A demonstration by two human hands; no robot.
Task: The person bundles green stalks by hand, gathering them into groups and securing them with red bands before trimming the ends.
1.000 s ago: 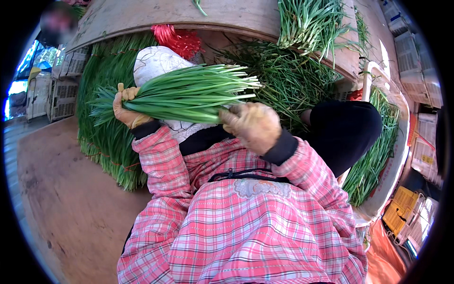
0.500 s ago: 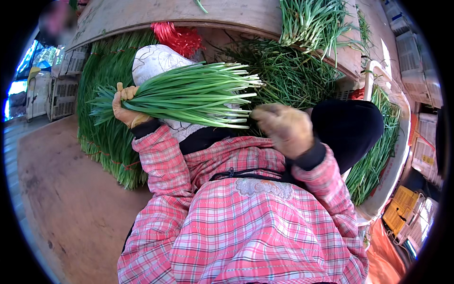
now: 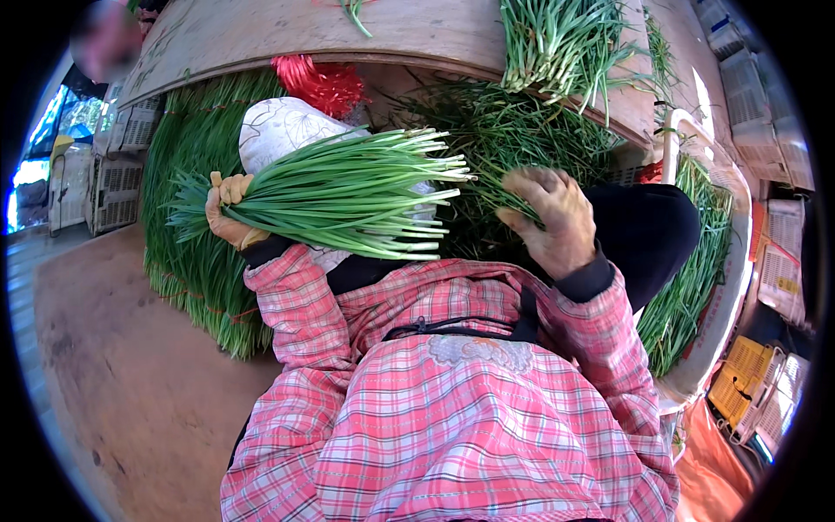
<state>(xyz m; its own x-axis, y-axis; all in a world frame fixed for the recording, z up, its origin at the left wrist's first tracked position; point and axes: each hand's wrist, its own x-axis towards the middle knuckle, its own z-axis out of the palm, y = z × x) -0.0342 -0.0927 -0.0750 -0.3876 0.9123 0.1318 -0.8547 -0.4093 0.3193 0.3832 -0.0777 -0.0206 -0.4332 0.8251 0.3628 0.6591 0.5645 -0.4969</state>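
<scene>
An open gap, above the loose leaves (image 3: 513, 130), separates the stalk ends of the bunch (image 3: 348, 196) in the left hand (image 3: 230, 210) from the right hand (image 3: 558, 224). The bent knee (image 3: 645, 239) stands between the right hand and the basket (image 3: 743, 228). Passage exists over the middle of the worktop (image 3: 426, 30); a heap of greens (image 3: 561, 52) overhangs its near edge toward the right corner.
</scene>
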